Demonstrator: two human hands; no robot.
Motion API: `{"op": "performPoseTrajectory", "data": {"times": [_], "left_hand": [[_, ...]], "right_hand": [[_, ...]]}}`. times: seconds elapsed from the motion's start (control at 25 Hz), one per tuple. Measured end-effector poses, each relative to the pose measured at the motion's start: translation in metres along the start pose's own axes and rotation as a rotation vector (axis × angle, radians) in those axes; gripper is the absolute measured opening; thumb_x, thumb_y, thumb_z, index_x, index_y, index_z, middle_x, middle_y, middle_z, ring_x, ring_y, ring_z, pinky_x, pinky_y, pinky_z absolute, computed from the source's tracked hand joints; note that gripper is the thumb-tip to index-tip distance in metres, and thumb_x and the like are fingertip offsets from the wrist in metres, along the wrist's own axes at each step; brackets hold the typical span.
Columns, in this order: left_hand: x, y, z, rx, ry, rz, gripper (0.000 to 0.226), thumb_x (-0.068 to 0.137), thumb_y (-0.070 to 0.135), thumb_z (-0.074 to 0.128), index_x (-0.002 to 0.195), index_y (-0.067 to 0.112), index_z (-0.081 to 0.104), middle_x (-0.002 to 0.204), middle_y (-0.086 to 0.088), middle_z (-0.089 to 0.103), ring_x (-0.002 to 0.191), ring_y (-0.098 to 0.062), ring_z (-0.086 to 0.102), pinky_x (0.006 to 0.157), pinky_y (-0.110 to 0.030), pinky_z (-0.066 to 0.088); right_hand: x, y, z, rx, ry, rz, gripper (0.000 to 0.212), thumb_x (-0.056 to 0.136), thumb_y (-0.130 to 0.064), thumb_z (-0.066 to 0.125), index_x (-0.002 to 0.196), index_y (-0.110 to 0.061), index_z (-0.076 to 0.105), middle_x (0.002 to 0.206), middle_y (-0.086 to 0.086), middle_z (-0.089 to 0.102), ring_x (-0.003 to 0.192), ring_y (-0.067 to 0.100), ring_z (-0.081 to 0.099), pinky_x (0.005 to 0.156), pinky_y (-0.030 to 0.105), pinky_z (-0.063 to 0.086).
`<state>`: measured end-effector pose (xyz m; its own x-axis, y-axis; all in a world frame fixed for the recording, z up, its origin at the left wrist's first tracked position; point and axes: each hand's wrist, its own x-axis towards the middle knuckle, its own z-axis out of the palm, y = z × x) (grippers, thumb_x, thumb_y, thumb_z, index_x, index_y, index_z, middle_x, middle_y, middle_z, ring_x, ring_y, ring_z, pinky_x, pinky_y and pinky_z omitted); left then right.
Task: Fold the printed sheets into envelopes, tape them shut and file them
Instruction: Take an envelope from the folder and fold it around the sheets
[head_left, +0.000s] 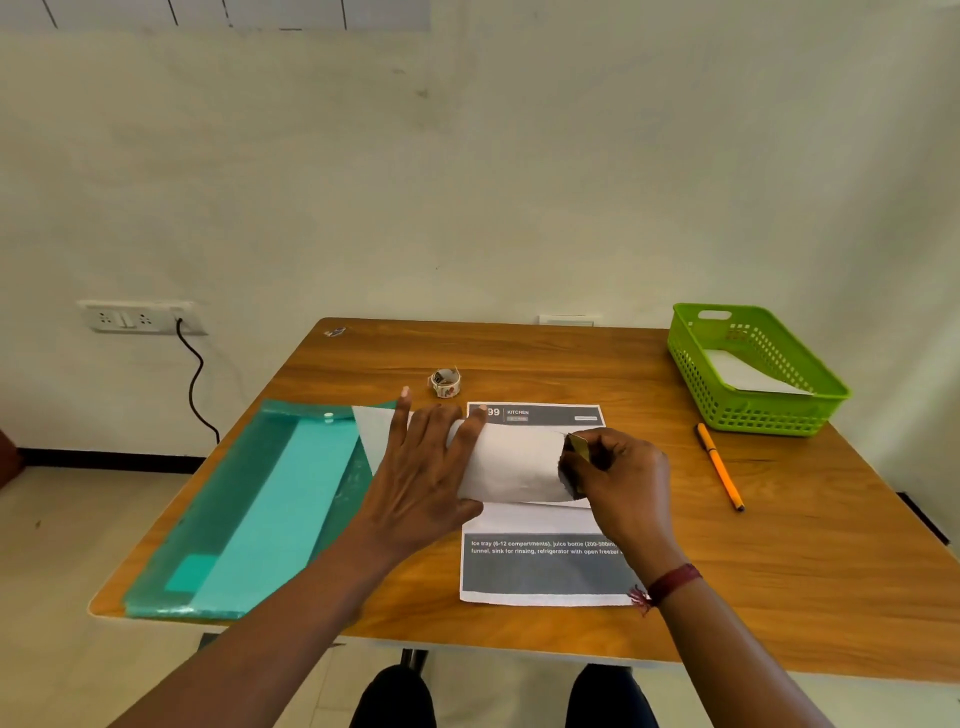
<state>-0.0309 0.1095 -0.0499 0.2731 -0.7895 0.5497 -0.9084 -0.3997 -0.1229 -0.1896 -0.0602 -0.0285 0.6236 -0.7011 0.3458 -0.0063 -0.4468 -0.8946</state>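
A folded white sheet (514, 467) lies across a printed sheet (540, 566) in the middle of the wooden table (779, 561). My left hand (431, 467) presses flat on the fold's left end, fingers straight and spread. At the fold's right end my right hand (618, 478) is curled and pinches a small yellowish strip (578, 446); whether it is tape I cannot tell. A small tape roll (445, 383) stands just behind the sheets. A teal transparent file folder (260, 509) lies at the left with a white sheet (376, 431) poking out.
A green plastic basket (691, 358) at the back right corner holds a white folded paper (748, 374). An orange pen (720, 466) lies right of the sheets. A wall socket with a black cable (195, 384) is to the left.
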Motion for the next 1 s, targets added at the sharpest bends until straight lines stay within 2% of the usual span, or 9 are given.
{"op": "performPoseTrajectory", "data": {"times": [0.08,0.2,0.28,0.4,0.48,0.6,0.68,0.8,1.0], "left_hand": [[-0.002,-0.009,-0.001,0.009,-0.065,-0.008,0.099,0.06,0.06,0.073,0.14,0.014,0.037,0.126,-0.011,0.047,0.118,-0.03,0.045,0.118,-0.06,0.015],[-0.007,-0.02,0.001,-0.005,-0.136,0.009,0.102,0.063,0.068,0.067,0.144,0.017,0.033,0.127,-0.008,0.046,0.12,-0.026,0.043,0.12,-0.053,0.009],[-0.009,-0.021,0.002,-0.037,-0.168,0.02,0.103,0.065,0.074,0.061,0.147,0.02,0.028,0.13,-0.006,0.044,0.121,-0.025,0.041,0.12,-0.052,0.016],[-0.01,-0.02,0.004,-0.058,-0.213,0.035,0.105,0.065,0.08,0.056,0.148,0.022,0.026,0.135,-0.006,0.044,0.12,-0.023,0.04,0.107,-0.05,0.039],[-0.009,-0.022,0.004,-0.055,-0.223,0.055,0.104,0.065,0.077,0.057,0.147,0.021,0.027,0.135,-0.006,0.044,0.118,-0.023,0.042,0.1,-0.048,0.042],[-0.01,-0.026,0.006,-0.033,-0.25,0.1,0.107,0.065,0.075,0.062,0.149,0.02,0.024,0.136,-0.008,0.044,0.12,-0.024,0.042,0.101,-0.047,0.041],[-0.013,-0.026,0.007,-0.026,-0.274,0.11,0.111,0.064,0.076,0.063,0.15,0.021,0.021,0.138,-0.008,0.042,0.122,-0.025,0.041,0.103,-0.047,0.039],[-0.015,-0.026,0.008,-0.035,-0.294,0.093,0.111,0.067,0.077,0.06,0.152,0.022,0.015,0.141,-0.008,0.041,0.124,-0.025,0.041,0.104,-0.046,0.038],[-0.019,-0.03,0.009,-0.053,-0.301,0.087,0.105,0.069,0.077,0.056,0.15,0.021,0.021,0.138,-0.007,0.044,0.122,-0.024,0.044,0.101,-0.046,0.041]], "right_hand": [[0.004,0.008,0.001,0.021,-0.009,0.055,0.023,0.08,-0.007,0.075,0.068,-0.026,0.071,0.059,-0.006,0.068,0.051,0.006,0.06,0.052,0.026,0.053],[0.006,0.02,0.006,-0.002,-0.041,0.089,0.013,0.084,-0.009,0.073,0.075,-0.019,0.074,0.064,0.002,0.07,0.057,0.021,0.065,0.057,0.042,0.057],[0.006,0.028,0.011,-0.056,-0.05,0.084,0.014,0.085,-0.001,0.068,0.08,-0.013,0.074,0.069,0.009,0.07,0.06,0.024,0.061,0.057,0.048,0.056],[0.005,0.035,0.015,-0.013,-0.126,0.147,0.024,0.081,0.006,0.067,0.088,-0.015,0.074,0.078,0.009,0.072,0.068,0.025,0.066,0.059,0.05,0.058],[0.004,0.036,0.015,0.11,-0.268,0.261,0.039,0.075,0.01,0.071,0.098,-0.022,0.071,0.087,0.004,0.075,0.078,0.027,0.072,0.061,0.051,0.06],[0.003,0.041,0.015,0.182,-0.434,0.36,0.061,0.065,0.018,0.07,0.107,-0.026,0.065,0.09,0.006,0.076,0.078,0.03,0.073,0.06,0.051,0.059],[0.004,0.048,0.017,0.072,-0.4,0.272,0.057,0.063,0.014,0.075,0.109,-0.02,0.068,0.093,0.005,0.076,0.085,0.031,0.072,0.068,0.055,0.059],[0.005,0.056,0.021,-0.057,-0.304,0.181,0.05,0.061,0.012,0.077,0.105,-0.011,0.072,0.095,0.001,0.075,0.09,0.024,0.071,0.077,0.051,0.058],[0.005,0.057,0.021,0.012,-0.345,0.221,0.051,0.061,0.007,0.082,0.107,-0.014,0.073,0.094,-0.001,0.077,0.087,0.019,0.073,0.075,0.048,0.06]]}}
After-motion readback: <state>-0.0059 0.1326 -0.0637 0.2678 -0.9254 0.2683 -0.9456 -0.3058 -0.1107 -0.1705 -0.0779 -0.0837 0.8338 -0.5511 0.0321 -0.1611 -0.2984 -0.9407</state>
